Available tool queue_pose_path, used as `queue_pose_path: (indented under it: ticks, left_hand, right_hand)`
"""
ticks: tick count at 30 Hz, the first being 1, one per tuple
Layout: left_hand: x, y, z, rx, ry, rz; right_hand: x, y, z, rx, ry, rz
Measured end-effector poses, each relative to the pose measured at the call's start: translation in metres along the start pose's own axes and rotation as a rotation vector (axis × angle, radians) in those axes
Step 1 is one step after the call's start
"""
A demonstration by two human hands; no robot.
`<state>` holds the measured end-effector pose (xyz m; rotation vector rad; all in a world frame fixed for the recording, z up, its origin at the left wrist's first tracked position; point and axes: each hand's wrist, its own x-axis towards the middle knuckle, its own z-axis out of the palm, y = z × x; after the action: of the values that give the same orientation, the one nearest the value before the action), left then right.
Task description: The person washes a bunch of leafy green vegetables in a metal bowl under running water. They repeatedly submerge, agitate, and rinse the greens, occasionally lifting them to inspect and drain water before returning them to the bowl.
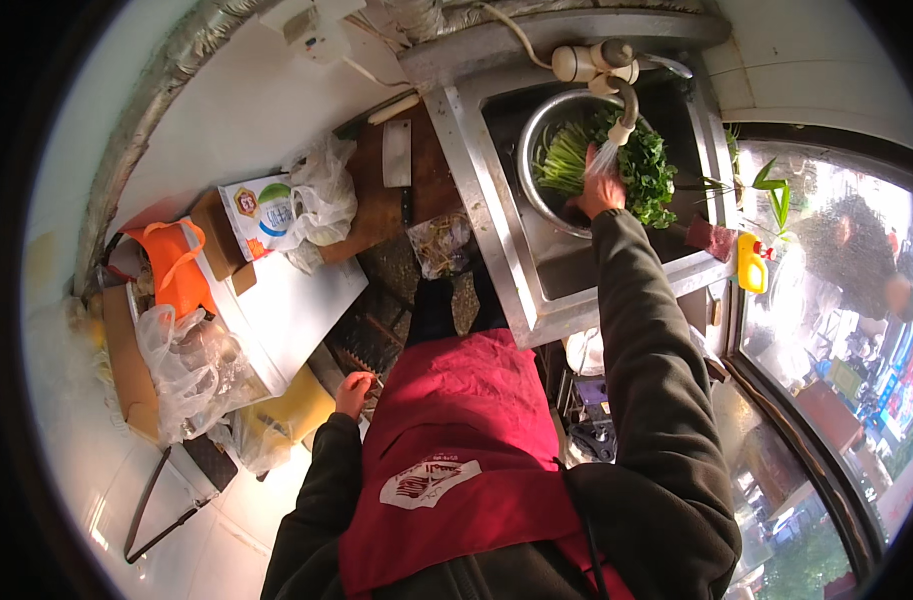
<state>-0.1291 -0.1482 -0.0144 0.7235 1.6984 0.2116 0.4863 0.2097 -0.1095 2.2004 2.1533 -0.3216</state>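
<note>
Water from the tap (627,101) runs onto my right hand (603,189), which reaches into a round metal bowl (526,159) in the sink. That hand lies on a bunch of leafy greens (649,176), with pale green stems to the left and leaves to the right, some hanging over the rim. Its fingertips are partly hidden among the greens, so I cannot tell if it grips them. My left hand (353,393) hangs low beside the red apron (464,405), fingers curled. Something small and pale shows at its fingertips, too small to name.
Left of the steel sink (501,247), a cleaver (398,154) lies on a brown board (434,165). A printed box (258,214), plastic bags (194,360) and an orange bag (173,262) crowd the left side. A yellow bottle (752,262) stands by the window.
</note>
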Motion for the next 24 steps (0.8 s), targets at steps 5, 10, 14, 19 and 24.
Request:
queue_pose_path:
  ticks: [5, 10, 14, 19, 24]
  left_hand:
    - [0.005, 0.01, 0.0, -0.016, -0.028, -0.097]
    - [0.017, 0.025, -0.005, -0.095, -0.008, -0.136]
    - [0.028, 0.043, -0.008, -0.22, -0.009, -0.213]
    - [0.033, 0.057, -0.009, -0.213, 0.012, -0.21]
    - [0.033, 0.048, -0.009, -0.188, 0.01, -0.19]
  right_hand:
    - [0.007, 0.005, 0.005, -0.15, -0.321, 0.015]
    - [-0.006, 0.019, -0.019, -0.155, -0.17, -0.157]
    - [-0.011, 0.036, -0.022, -0.153, -0.284, -0.191]
    - [0.009, 0.044, -0.002, -0.335, -0.301, -0.303]
    - [0.02, 0.038, -0.008, -0.181, -0.507, -0.26]
